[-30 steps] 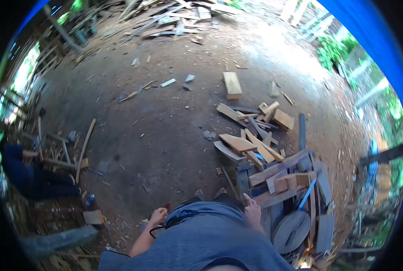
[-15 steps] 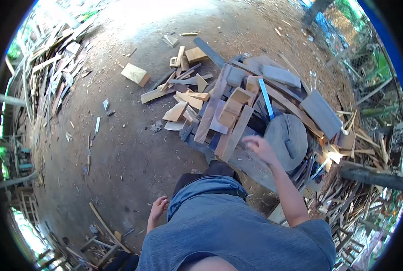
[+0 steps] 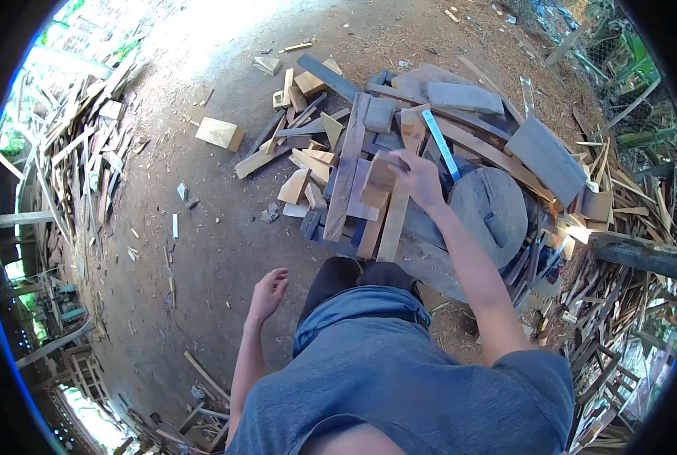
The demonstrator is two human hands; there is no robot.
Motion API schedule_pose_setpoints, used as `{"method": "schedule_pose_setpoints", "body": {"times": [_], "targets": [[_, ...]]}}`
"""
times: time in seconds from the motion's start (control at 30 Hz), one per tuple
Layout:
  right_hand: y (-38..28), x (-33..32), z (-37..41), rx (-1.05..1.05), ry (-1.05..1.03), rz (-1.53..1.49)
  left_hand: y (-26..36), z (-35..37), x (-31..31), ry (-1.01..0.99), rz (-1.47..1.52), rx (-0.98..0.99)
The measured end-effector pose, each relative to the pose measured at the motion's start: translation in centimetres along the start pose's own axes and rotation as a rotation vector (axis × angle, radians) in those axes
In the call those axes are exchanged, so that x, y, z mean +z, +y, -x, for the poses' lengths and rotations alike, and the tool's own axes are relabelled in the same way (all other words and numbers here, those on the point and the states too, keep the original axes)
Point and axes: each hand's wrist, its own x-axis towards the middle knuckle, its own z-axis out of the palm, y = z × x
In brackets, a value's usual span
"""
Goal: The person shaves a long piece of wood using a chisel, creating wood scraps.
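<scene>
My right hand [image 3: 420,182] reaches over the wood pile, fingers closed on the upper edge of a light-brown wooden block [image 3: 378,184]. Under and beside that block lie a long pale plank [image 3: 394,227] and a darker long plank [image 3: 347,171]. A light-blue ruler-like strip [image 3: 440,144] slants just beyond the hand. To the right of my wrist is a round wooden slab [image 3: 481,201] with a dark hammer-shaped tool [image 3: 496,229] on it. My left hand [image 3: 268,294] hangs over the dirt floor near my knee, its fingers loosely bent and holding nothing.
Offcuts [image 3: 296,186] lie left of the pile, with a lone pale block [image 3: 218,133] farther out. A thick grey board [image 3: 547,163] leans at the right. Scrap wood heaps [image 3: 88,144] line the left side, and more scrap [image 3: 619,296] lies at the right.
My right hand has moved forward and left from beside the round slab onto the wooden block. My left hand has come forward, away from my hip. The view has shifted slightly.
</scene>
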Motion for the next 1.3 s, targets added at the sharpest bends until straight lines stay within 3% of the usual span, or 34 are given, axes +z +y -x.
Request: {"method": "schedule_pose_setpoints", "body": {"times": [0.07,0.17,0.27,0.33,0.37,0.5,0.57,0.7,0.77,0.8,0.87,1.03,1.07,1.13,1.2,1.23,1.3], "targets": [[-3.0,-2.3,2.3,0.034,0.06,-0.147,2.6,-1.7,0.7,-0.076,0.089,0.1],[-5.5,-4.4,5.6,0.151,0.091,-0.12,7.3,-4.7,1.9,-0.232,0.157,0.156],[-7.2,-5.3,8.2,0.238,0.114,-0.13,9.6,-7.7,4.6,-0.265,0.215,0.279],[-8.7,-5.6,9.0,0.312,0.098,-0.167,11.4,-9.0,6.0,-0.485,0.503,0.241],[-9.3,-5.4,9.3,0.384,0.076,-0.219,12.1,-9.4,6.6,-0.505,0.506,0.238],[-9.2,-3.3,9.2,0.503,0.02,-0.266,12.1,-10.4,7.1,-0.531,0.503,0.102],[-7.7,-1.8,9.0,0.577,0.047,-0.762,10.5,-10.9,6.6,-0.534,0.513,-0.012],[-1.5,4.2,12.4,0.768,0.092,-0.888,7.3,-11.6,6.1,-0.452,0.623,-0.108],[2.0,8.3,14.9,0.865,0.153,-0.038,6.4,-12.7,6.2,-0.442,0.62,-0.08],[1.6,9.2,14.8,0.864,0.154,-0.045,6.2,-13.3,6.1,-0.425,0.622,-0.054],[0.0,11.8,14.4,0.829,0.114,0.398,7.9,-14.5,5.7,-0.397,0.532,-0.014],[-0.5,13.7,14.9,0.954,0.122,0.279,10.6,-19.7,8.1,-0.301,0.366,0.338],[-0.3,13.7,15.3,0.901,0.184,0.269,11.0,-20.7,8.7,-0.325,0.371,0.339],[-0.3,12.2,15.8,0.864,0.258,0.286,11.3,-22.9,10.8,-0.186,0.293,0.398],[-1.4,9.0,16.1,1.101,0.309,-0.582,11.2,-24.5,12.3,-0.151,0.208,0.357],[-2.5,7.9,16.6,1.114,0.444,-0.887,11.4,-24.8,12.8,-0.09,0.11,0.315],[-4.4,5.2,17.3,1.122,0.504,-0.944,11.7,-24.0,13.2,-0.071,0.076,0.354]]}}
